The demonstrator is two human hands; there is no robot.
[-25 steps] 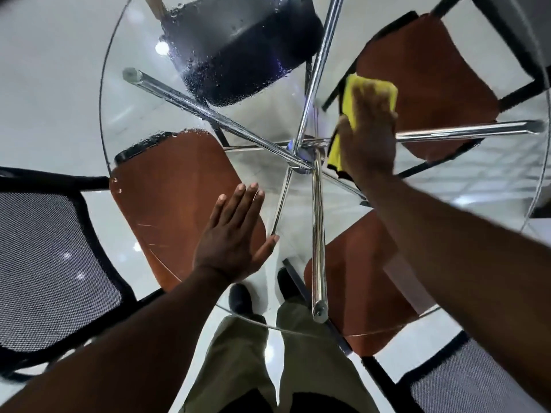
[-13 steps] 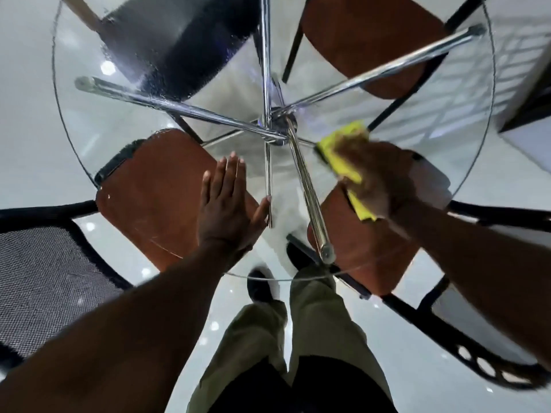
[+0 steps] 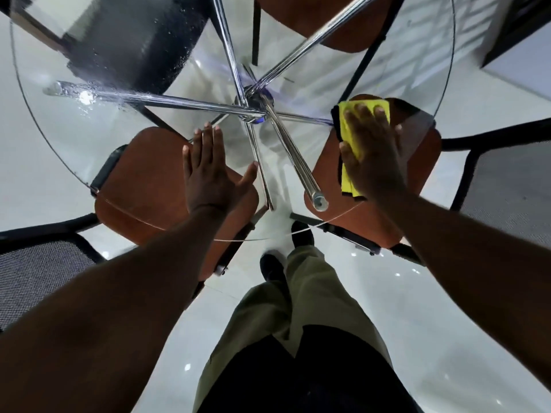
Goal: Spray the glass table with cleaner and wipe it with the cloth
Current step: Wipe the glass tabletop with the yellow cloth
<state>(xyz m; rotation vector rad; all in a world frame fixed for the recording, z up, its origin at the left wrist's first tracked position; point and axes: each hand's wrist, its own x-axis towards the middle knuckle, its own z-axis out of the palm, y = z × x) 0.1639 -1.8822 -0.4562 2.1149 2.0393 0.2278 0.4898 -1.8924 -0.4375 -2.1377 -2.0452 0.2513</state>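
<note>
Right of centre, right hand (image 3: pixel 374 156) is pressing soft, limp cloth (image 3: pixel 348 131) under straight fingers (image 3: pixel 362 114); left hand (image 3: pixel 208 174) is resting flat, empty, on glass table (image 3: pixel 74 135).

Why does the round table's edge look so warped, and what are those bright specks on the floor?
Head view: the wide-angle lens bows the glass table's rim; the specks look like lamps glaring off the glossy floor; droplets glint upper left.
</note>
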